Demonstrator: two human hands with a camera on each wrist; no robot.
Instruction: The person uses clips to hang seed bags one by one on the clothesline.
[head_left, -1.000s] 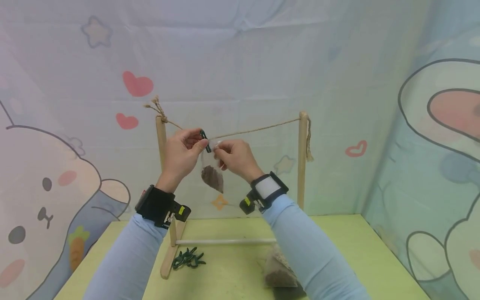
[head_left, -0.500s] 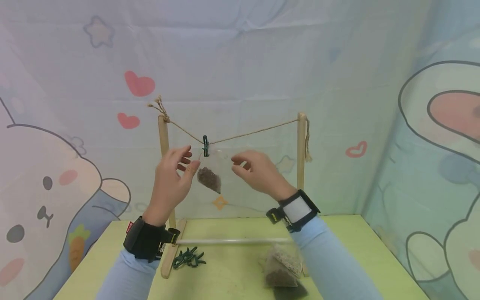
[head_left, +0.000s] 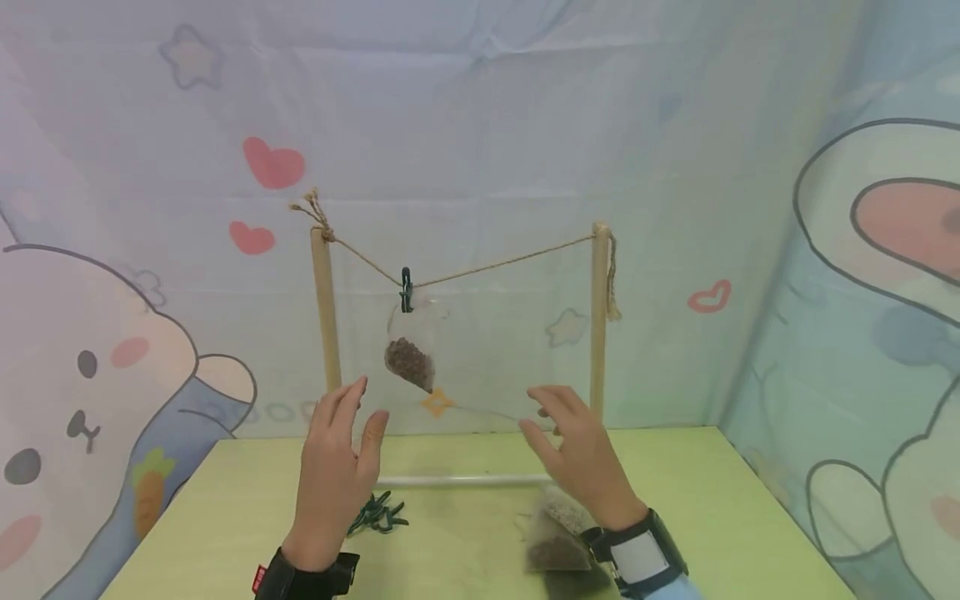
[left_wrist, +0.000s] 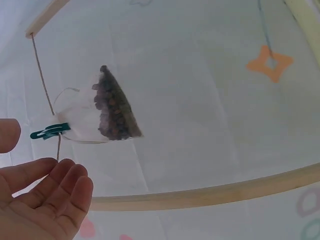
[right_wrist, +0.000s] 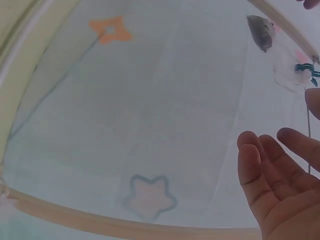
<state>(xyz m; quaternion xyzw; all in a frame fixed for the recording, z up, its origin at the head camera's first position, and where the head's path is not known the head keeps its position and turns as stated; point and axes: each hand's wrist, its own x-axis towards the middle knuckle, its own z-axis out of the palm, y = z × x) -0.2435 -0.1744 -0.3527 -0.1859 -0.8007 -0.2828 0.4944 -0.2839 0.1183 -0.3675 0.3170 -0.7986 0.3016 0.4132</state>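
A clear plastic bag [head_left: 410,360] with brown pellet-like bits in its lower part hangs tilted from a twine rope [head_left: 510,263]. A dark green spring clamp [head_left: 407,290] pinches the bag's top to the rope, left of the middle. Below and left of the bag, my left hand [head_left: 336,467] is raised with loose fingers and holds nothing. To the right, my right hand [head_left: 581,454] hovers with fingers apart, also holding nothing. In the left wrist view the clamp [left_wrist: 50,131] and bag [left_wrist: 116,107] are apart from my fingers.
Two wooden posts [head_left: 598,325] carry the rope, and a white bar [head_left: 465,481] joins them low down. Several green clamps [head_left: 381,513] lie on the yellow table [head_left: 450,558] at left. More filled bags [head_left: 557,550] lie stacked at right, partly behind my right wrist.
Both hands have let go of the clamp and bag, moved apart and come down toward the table. The bag now hangs from the clamped rope, which sags there.
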